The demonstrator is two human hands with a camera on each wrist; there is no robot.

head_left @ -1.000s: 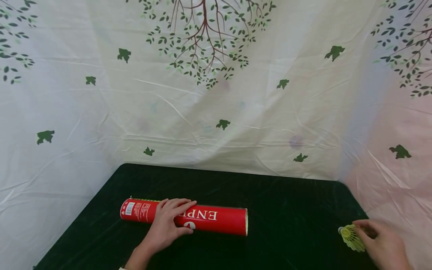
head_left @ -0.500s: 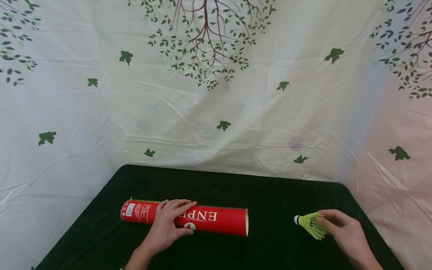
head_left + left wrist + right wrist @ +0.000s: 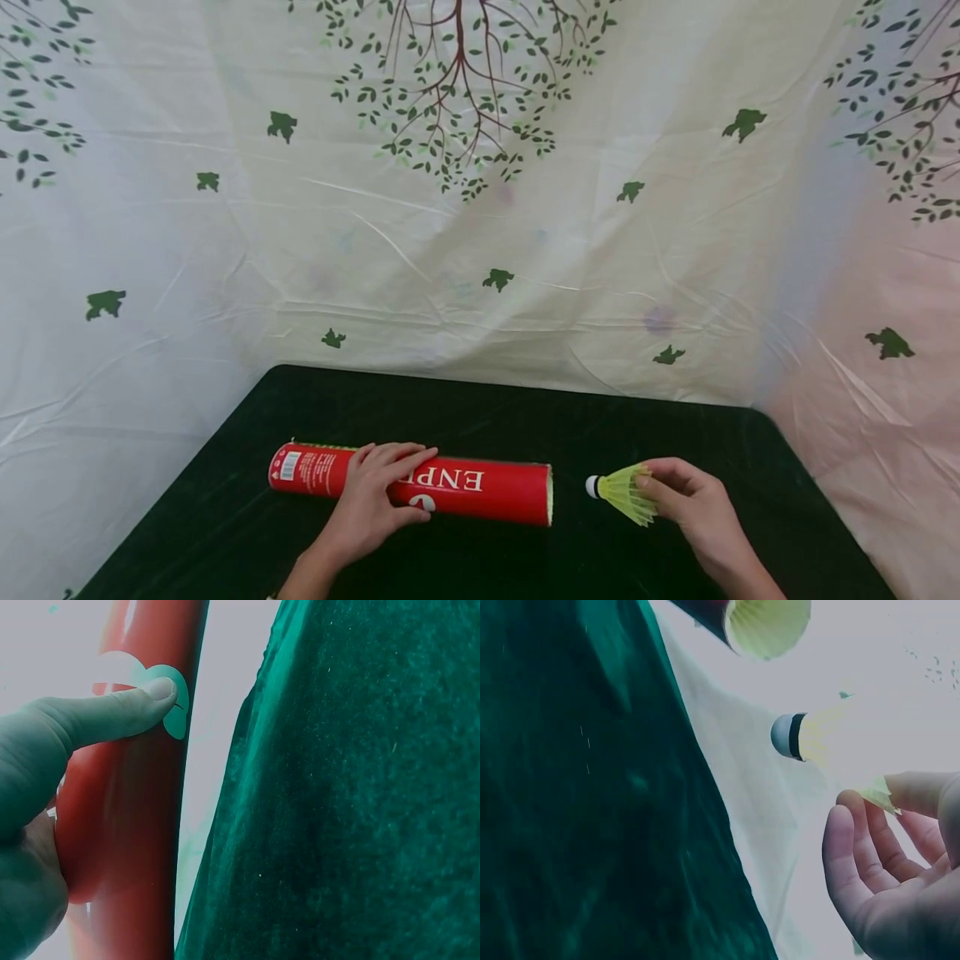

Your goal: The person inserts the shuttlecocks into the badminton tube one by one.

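A red shuttlecock tube (image 3: 495,490) with white lettering lies sideways on the dark green table. My left hand (image 3: 372,493) grips it around the middle; in the left wrist view the thumb (image 3: 124,716) presses along its side. The tube's open right end shows a yellow shuttlecock skirt (image 3: 769,626) inside, seen in the right wrist view. My right hand (image 3: 693,504) pinches a yellow shuttlecock (image 3: 626,493) by the skirt's edge. Its white cork with a black band (image 3: 787,736) points left, toward the tube's open end, a short gap away.
The dark green cloth-covered table (image 3: 660,433) has rounded far corners. Behind it and at both sides hangs a pale curtain (image 3: 420,250) printed with trees and green birds.
My right hand has carried the shuttlecock leftward from the table's right edge to near the tube's open end. The left hand and the tube have stayed in place.
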